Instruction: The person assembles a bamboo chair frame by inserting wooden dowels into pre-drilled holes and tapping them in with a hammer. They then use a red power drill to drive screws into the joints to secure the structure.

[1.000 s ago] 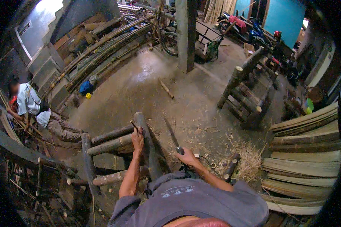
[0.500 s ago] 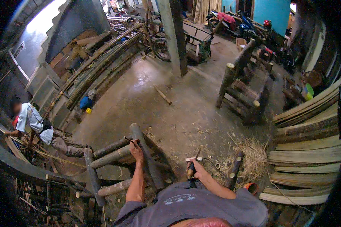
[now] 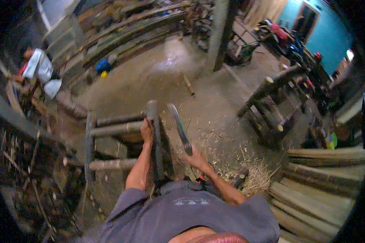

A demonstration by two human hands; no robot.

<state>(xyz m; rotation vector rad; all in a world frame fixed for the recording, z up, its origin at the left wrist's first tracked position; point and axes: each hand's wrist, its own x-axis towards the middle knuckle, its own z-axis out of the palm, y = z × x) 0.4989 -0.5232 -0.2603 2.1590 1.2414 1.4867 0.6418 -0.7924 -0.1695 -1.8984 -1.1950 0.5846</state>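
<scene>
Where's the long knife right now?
In the head view, the knife is in the right hand, pointing away, just right of the frame's thick post.

No legible txt; pale print (image 3: 192,201) on grey tee (image 3: 172,218) front too blurry, can't ID.

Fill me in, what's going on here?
A person stands at a frame of round poles. Their right hand grips a long-bladed knife, its blade pointing away from the body. The left hand is at the frame's right-hand post; blur hides whether it holds anything. Shavings lie on the floor to the right, and a second pole frame stands beyond. Another person is off to the left.
</scene>
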